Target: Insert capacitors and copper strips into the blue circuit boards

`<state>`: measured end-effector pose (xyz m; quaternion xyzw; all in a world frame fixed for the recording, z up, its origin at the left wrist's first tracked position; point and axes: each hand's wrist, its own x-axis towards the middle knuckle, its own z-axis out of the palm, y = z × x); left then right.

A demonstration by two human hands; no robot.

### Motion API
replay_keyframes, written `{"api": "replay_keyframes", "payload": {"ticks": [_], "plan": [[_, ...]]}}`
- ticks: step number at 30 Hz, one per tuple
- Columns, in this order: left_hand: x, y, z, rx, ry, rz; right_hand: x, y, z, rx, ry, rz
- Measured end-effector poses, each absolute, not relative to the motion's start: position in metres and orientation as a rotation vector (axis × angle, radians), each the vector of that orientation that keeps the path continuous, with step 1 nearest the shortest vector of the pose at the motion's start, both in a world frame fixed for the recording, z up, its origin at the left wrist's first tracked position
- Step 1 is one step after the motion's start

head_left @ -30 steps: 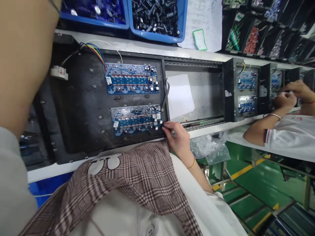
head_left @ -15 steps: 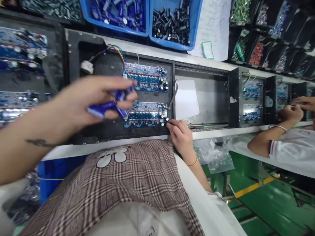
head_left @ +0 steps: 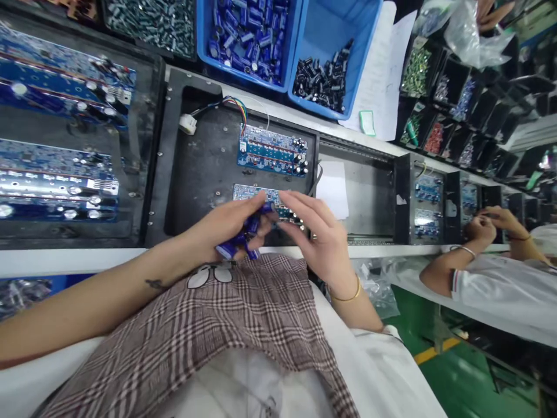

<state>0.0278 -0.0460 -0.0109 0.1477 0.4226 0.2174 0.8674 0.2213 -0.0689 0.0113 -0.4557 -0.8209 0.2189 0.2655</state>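
Observation:
My left hand (head_left: 217, 226) is closed around several blue cylindrical capacitors (head_left: 227, 249), some of them sticking out below the fingers. Facing it, my right hand (head_left: 324, 235) has its thumb and fingers apart, the fingertips close to the capacitor at the left fingertips. Whether they touch it I cannot tell. Both hands are over the lower circuit board (head_left: 244, 190) and cover much of it. Above lies the upper circuit board (head_left: 272, 152), in full view in the same black tray (head_left: 200, 174), with small capacitors along its right end.
Blue bins hold blue capacitors (head_left: 248, 38) and black capacitors (head_left: 324, 78) behind the tray. Left is another tray with populated boards (head_left: 56, 186). White paper (head_left: 333, 186) lies on the line to the right. A co-worker's hands (head_left: 483, 226) are at a farther tray.
My left hand has brought the capacitors rightward to the front of the lower board. My right hand has lifted off that board's right corner and opened towards them. The view has shifted.

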Motion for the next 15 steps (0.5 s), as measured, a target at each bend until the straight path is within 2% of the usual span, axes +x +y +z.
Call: {"api": "replay_keyframes", "payload": {"ticks": [4, 10, 15], "plan": [[0.031, -0.047, -0.012, 0.146, 0.890, 0.411, 0.204, -0.043, 0.005, -1.212, -2.287, 0.638], [0.025, -0.059, -0.028, -0.068, 0.746, 0.163, 0.221, 0.026, -0.033, -1.391, -2.358, 0.389], [0.019, -0.061, -0.030, 0.077, 0.756, 0.221, 0.221, 0.053, -0.051, -1.365, -2.586, 0.208]]}}
